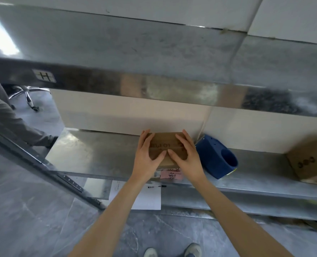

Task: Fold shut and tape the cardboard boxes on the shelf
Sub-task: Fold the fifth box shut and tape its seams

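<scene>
**Desk:** What fills your feed?

**Me:** Mostly the galvanised metal shelf (90, 151). It runs left to right across my view, with another metal deck (154, 52) above it and a white wall panel (126, 115) behind.

**Desk:** Where is the box?

**Me:** The small brown cardboard box (165, 143) sits on that shelf, about mid-frame, with its back close to the panel. Its long axis lies left to right along the shelf's front edge. The top faces up and the flaps are down flat. The near face carries a pink label (169, 175) and points towards me.

**Desk:** And the hands?

**Me:** Both lie flat on the top with the fingers spread wide and straight, holding nothing. My left hand (146, 154) covers the left half and my right hand (187, 156) covers the right half. The thumbs nearly meet over the middle seam.

**Desk:** Anything crowding you?

**Me:** A second brown cardboard box (309, 164) stands well apart at the far right of the same shelf. A dark blue plastic holder with a round opening (217, 156) lies just beside the small box's right end, close to my right wrist. It may be a tape dispenser. On the deck below, a white paper sheet (150, 199) lies with a black pen (156, 186) on it. At far left I see another person's trouser leg (14, 127) and a chrome chair base (26, 95). Nothing lies between my arms and the box.
</scene>
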